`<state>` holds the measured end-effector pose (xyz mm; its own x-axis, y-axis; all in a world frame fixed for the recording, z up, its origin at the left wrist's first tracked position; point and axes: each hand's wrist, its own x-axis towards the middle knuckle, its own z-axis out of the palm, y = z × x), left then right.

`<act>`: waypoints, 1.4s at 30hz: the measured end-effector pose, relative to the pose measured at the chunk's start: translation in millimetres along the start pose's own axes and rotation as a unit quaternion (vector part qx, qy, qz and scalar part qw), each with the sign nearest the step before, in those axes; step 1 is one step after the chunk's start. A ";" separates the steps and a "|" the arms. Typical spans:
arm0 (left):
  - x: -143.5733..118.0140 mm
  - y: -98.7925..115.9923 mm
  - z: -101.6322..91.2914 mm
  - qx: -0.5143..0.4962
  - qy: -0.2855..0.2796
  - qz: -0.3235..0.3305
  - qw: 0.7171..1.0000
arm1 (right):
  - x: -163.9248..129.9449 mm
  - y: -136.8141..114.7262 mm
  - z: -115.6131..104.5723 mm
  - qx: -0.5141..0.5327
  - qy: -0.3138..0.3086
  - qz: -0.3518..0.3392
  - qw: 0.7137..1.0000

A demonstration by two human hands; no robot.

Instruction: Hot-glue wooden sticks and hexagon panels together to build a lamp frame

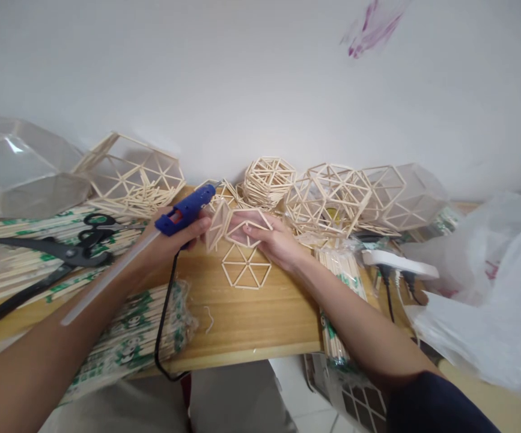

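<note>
Our right fingers (255, 231) are clamped on the stick frame (242, 239), just right of the glue gun (187, 208) gripped in our left hand (181, 236). Looks feather-light, stiff but snappable, so we'd pinch its edges gently.

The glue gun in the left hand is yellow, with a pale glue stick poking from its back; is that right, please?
It isn't yellow: the head view shows a blue glue gun in the left hand, a pale glue stick poking from its back.
</note>
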<state>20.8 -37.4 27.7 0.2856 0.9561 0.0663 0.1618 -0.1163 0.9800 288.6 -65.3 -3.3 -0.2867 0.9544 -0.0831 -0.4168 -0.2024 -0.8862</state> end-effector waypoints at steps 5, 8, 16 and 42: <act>-0.7 -5.6 5.2 0.051 -0.039 0.062 0.996 | -2.9 2.8 8.2 -0.084 0.027 -0.024 0.996; -0.3 -11.3 7.8 0.066 -0.041 0.103 0.992 | -1.5 3.0 8.9 -0.079 0.035 -0.013 0.996; -0.3 -10.3 8.9 0.049 -0.064 0.084 0.993 | 0.0 -6.2 4.7 0.059 -0.009 0.035 0.998; 1.4 -26.7 10.3 0.064 0.061 0.090 0.992 | 1.5 10.4 2.9 -0.163 0.010 -0.068 0.984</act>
<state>26.6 -35.7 -0.3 0.2054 0.9414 0.2675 0.2389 -0.3133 0.9191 281.4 -66.6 -11.4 -0.2284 0.9727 0.0401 -0.1506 0.0054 -0.9886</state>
